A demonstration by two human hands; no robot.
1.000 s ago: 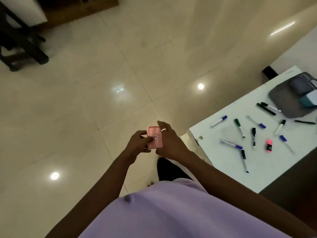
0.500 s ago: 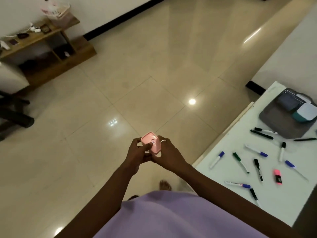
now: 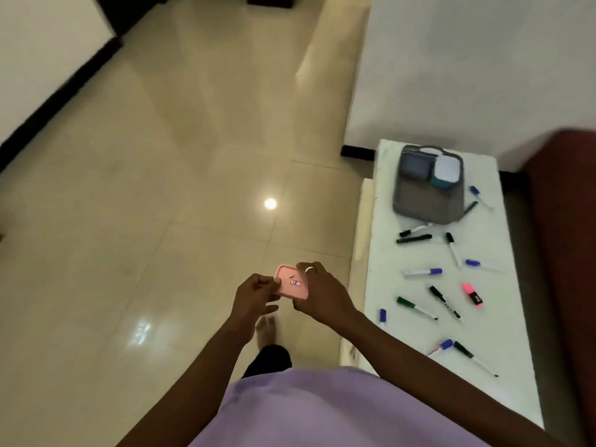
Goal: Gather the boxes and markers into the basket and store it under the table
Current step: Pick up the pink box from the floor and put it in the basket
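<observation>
A small pink box (image 3: 292, 283) with a sticker on its lid is held over the floor in front of me. My left hand (image 3: 254, 293) pinches its left edge and my right hand (image 3: 322, 293) grips its right side. To the right, on the white table (image 3: 503, 375), stands a grey basket (image 3: 425, 208) holding a dark grey box (image 3: 415, 164) and a teal box with a white lid (image 3: 446, 172). Several markers lie scattered on the table, among them a green one (image 3: 416, 307), a blue-capped one (image 3: 422, 271) and a pink highlighter (image 3: 472, 294).
Glossy beige floor tiles (image 3: 161, 221) spread to the left and ahead. A white wall (image 3: 467, 66) rises behind the table, and a dark brown piece of furniture (image 3: 564, 253) borders the table's right side. My bare foot (image 3: 267, 330) shows below my hands.
My view has swung right, so the table now lies lengthwise on the right with the basket at its far end. Both hands have kept hold of the pink box, which now shows its lid.
</observation>
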